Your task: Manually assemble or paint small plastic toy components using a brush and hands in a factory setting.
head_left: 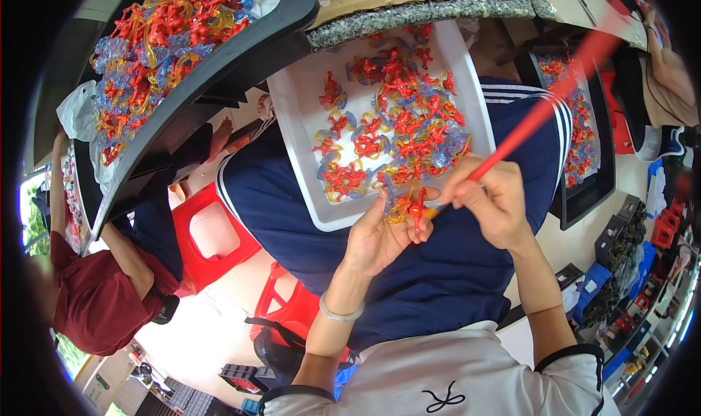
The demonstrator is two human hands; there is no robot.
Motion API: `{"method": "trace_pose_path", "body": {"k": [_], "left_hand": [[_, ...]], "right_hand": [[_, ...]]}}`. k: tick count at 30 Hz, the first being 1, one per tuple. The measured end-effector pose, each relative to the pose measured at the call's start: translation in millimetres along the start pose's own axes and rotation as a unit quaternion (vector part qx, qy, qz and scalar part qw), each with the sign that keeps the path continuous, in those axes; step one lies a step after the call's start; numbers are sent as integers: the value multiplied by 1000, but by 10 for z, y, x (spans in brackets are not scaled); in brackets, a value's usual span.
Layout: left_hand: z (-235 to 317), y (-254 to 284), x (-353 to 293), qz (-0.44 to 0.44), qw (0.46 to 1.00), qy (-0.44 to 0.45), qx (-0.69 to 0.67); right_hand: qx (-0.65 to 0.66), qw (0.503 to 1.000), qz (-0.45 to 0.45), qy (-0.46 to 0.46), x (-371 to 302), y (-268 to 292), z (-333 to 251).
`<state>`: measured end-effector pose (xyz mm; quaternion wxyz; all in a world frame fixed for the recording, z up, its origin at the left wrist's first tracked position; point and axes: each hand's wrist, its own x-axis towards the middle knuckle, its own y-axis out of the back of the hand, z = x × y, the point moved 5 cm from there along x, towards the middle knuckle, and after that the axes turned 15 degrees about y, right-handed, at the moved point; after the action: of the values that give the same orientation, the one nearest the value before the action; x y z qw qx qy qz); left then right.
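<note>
In my left hand (374,239) I hold a small plastic figure (418,208), red with translucent yellow and blue parts, pinched between thumb and fingers. My right hand (493,200) grips a slim paintbrush (529,130) by its red handle, which slants up to the right. The brush's tip is at the figure's right side; whether it touches cannot be made out. Both hands are over the near edge of a white tray (297,160) lying on my lap. Many similar figures (409,113) are heaped in the tray, thickest on its right side.
A large black tray (292,18) piled with similar figures stands at upper left. A granite-edged table (423,10) lies beyond my tray. Another black tray (606,189) is on the right. Red stools (212,230) and a person in a maroon shirt (109,292) are at left.
</note>
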<state>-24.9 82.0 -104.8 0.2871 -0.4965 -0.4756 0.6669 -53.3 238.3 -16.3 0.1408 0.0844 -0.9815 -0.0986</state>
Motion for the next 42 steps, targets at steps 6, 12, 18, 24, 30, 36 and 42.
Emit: {"method": "trace_pose_path", "body": {"k": [6, 12, 18, 24, 30, 36, 42], "left_hand": [[-17, 7, 17, -2, 1000, -21, 3], [40, -47, 16, -13, 993, -86, 76], [129, -151, -13, 24, 969, -160, 188], [178, -124, -71, 109, 915, -256, 291], [275, -184, -121, 269, 790, -299, 462], [328, -314, -157, 343, 662, -346, 570], [321, -323, -199, 355, 641, -357, 579]], "right_hand": [[-34, 998, 0, 48, 4, -16, -39], [36, 999, 24, -7, -25, -31, -3], [38, 987, 156, 29, -115, 101, 76], [48, 988, 145, 24, -193, 168, 95], [-1, 980, 186, 64, -138, 127, -52], [-110, 988, 58, 88, -127, -146, -79], [-167, 974, 68, 135, -109, -156, -112]]}}
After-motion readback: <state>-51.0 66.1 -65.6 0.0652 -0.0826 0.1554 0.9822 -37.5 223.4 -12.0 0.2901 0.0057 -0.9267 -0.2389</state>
